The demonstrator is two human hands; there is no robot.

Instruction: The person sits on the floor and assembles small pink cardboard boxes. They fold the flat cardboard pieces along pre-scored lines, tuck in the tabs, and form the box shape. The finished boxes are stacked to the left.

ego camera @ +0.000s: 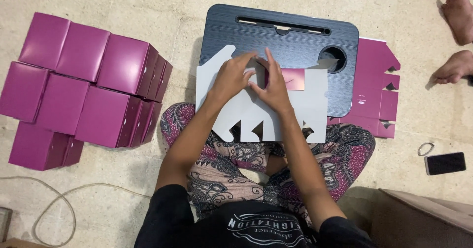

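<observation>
Flat box blank (261, 111) held in the closed grip of left hand (230, 78) and right hand (274, 88).

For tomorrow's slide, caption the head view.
Both hands, left hand and right hand, fold a flat carton blank on a lap desk.

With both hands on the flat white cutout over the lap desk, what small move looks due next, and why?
Probably pressing the fold flat: the left hand and right hand pinch the box blank where a magenta flap is already turned over; the rest lies unfolded.
</observation>
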